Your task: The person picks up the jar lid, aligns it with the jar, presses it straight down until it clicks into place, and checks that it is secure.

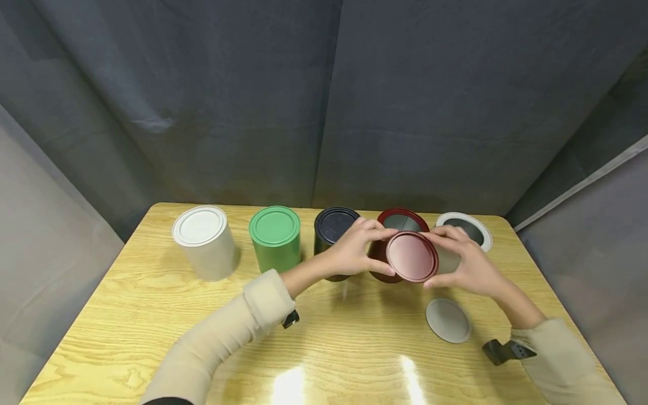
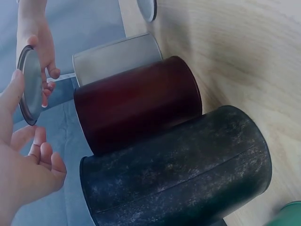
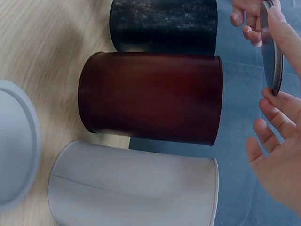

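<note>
A dark red metal lid (image 1: pixel 412 257) is held up by its rim between my two hands. On its left edge my left hand (image 1: pixel 361 250) pinches it with thumb and fingers. My right hand (image 1: pixel 468 261) grips the opposite edge the same way. Behind and below the lid stands the open dark red can (image 3: pixel 150 96), its top uncovered. To its right is an open white can (image 3: pixel 136 183), partly hidden behind the right hand in the head view. A white lid (image 1: pixel 448 320) lies flat on the table in front of that can.
A black can (image 1: pixel 336 224) with its lid on stands just left of the red one. Further left are a lidded green can (image 1: pixel 275 239) and a lidded white can (image 1: pixel 205 242). All line the back of the wooden table (image 1: pixel 167 326), before a grey curtain (image 1: pixel 233 112).
</note>
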`<state>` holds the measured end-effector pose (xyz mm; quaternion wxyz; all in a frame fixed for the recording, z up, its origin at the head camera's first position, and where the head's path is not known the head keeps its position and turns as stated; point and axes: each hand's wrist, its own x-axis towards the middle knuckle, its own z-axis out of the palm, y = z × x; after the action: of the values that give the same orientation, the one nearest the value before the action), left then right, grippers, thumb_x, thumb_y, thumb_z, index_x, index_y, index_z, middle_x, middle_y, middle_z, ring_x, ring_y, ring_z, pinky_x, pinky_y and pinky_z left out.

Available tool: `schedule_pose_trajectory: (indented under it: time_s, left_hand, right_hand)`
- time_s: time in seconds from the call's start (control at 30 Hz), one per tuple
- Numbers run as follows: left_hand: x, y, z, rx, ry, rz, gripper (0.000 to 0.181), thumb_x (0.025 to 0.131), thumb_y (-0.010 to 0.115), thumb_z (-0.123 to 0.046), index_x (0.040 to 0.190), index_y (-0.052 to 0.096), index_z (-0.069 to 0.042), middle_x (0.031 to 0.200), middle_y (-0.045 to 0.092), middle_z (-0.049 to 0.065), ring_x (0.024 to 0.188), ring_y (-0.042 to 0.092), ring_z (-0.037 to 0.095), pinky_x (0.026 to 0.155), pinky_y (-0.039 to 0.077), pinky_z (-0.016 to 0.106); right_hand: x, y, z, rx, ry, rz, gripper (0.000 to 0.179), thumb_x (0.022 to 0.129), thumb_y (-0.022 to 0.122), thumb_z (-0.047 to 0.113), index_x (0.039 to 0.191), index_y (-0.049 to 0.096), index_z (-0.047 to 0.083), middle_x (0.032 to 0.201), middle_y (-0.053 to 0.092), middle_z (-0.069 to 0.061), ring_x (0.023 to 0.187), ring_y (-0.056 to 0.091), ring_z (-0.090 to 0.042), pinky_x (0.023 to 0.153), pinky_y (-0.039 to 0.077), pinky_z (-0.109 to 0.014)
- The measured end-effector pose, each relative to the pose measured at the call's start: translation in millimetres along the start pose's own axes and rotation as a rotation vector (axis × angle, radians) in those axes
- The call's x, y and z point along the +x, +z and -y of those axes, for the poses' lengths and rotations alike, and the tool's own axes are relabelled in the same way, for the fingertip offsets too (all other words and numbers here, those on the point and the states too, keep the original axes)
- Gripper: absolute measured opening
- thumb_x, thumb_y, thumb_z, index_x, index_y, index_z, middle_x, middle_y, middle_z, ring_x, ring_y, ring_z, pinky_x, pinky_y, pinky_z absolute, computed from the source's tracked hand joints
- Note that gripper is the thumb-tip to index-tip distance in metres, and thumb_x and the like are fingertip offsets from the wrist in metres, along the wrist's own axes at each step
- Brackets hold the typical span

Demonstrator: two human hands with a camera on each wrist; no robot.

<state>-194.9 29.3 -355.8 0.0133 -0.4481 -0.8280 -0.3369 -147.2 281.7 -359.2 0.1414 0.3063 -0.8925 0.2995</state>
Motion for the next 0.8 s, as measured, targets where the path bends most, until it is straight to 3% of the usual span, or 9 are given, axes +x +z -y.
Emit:
schedule_pose_trajectory:
  time_s: [0.13,0.43,0.63,0.8]
  left_hand:
    - [5.1,-1.9,1.5,-0.01,-0.018,0.021,0.071,0.067,0.08,-0.034,0.128,0.053,-0.01,0.111,0.053,0.002,0.102,0.041,0.016,0.086,0.033,0.025]
    - [16.9,-3.4,9.1,-0.01,-0.029,0.026,0.071,0.068,0.08,-0.034,0.129,0.052,-0.011,0.111,0.053,0.003,0.1,0.041,0.016,0.082,0.033,0.025]
    - [24.2,-7.3,12.8,0.009,-0.03,0.036,0.07,0.069,0.079,-0.034,0.129,0.052,-0.012,0.109,0.054,0.004,0.097,0.04,0.016,0.079,0.034,0.023]
    - [31.2,-10.8,15.5,-0.007,-0.051,0.061,0.07,0.07,0.078,-0.033,0.131,0.05,-0.012,0.11,0.053,0.005,0.097,0.039,0.017,0.078,0.033,0.023]
  right_hand:
    - [2.8,-2.1,-3.0,-0.005,0.003,-0.005,0.082,0.043,0.09,0.015,0.117,0.059,0.0,0.112,0.052,-0.01,0.105,0.04,-0.026,0.08,0.033,-0.049]
    - [11.3,-6.9,-9.7,-0.003,-0.015,-0.014,0.082,0.044,0.09,0.017,0.116,0.059,-0.004,0.107,0.053,-0.005,0.101,0.041,-0.013,0.082,0.032,-0.022]
    - [17.3,-8.5,-16.1,-0.021,-0.005,-0.013,0.08,0.045,0.09,0.017,0.116,0.06,-0.003,0.107,0.053,-0.006,0.1,0.042,-0.015,0.08,0.034,-0.025]
    - [23.2,-10.9,-23.2,-0.033,0.01,0.0,0.079,0.047,0.09,0.017,0.117,0.059,-0.001,0.107,0.053,-0.007,0.096,0.04,-0.018,0.076,0.034,-0.036]
